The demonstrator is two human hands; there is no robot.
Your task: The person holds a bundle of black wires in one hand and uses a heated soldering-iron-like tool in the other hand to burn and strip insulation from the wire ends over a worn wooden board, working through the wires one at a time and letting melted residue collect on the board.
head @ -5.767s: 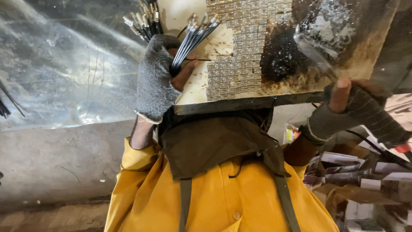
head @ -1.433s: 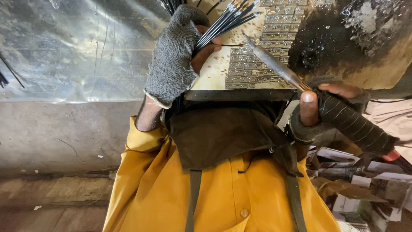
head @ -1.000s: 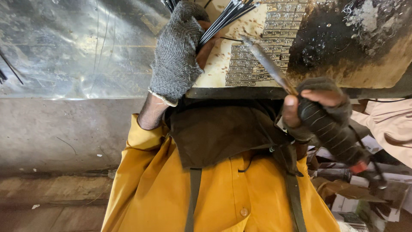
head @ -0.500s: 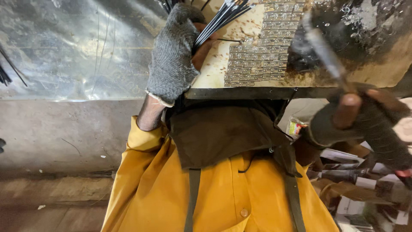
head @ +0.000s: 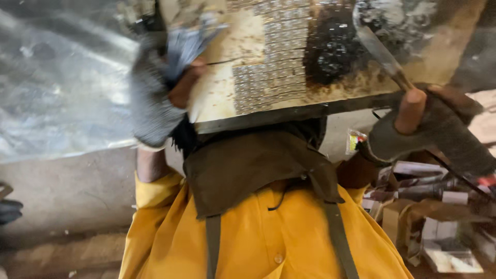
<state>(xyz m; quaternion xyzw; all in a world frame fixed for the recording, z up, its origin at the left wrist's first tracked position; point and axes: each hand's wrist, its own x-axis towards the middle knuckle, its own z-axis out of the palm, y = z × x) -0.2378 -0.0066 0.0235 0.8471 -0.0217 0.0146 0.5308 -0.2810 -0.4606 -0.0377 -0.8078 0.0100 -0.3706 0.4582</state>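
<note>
The left hand (head: 155,98), in a grey knitted glove with open fingertips, is clenched around a bundle of thin dark metal rods (head: 188,44). The bundle rises out of the top of the fist and fans toward the work board (head: 248,57); the picture is smeared here, so single rods cannot be told apart. The bare fingertips curl over the bundle at the board's left edge, and the fist overlaps that edge.

The right hand (head: 429,132), also in a grey fingerless glove, grips a slim tool (head: 385,54) with a pale, flat blade. The handle is buried in the closed fingers, and the bare thumb stands up beside the shaft where it leaves the fist. The blade slants up and left from the hand, over the board's right end, its tip near the white crusted patch (head: 398,15) at the board's top right.

On the board, a grid of small metal pieces (head: 271,57) sits in rows at the middle, just right of the rod bundle. A black scorched patch (head: 333,51) lies between the grid and the blade.

Below the board's near edge hang a brown apron (head: 253,165) and a yellow shirt (head: 258,237). Left of the board lies a crinkled silver sheet (head: 62,82). Under the right hand, cardboard boxes and scraps (head: 439,227) are piled.
</note>
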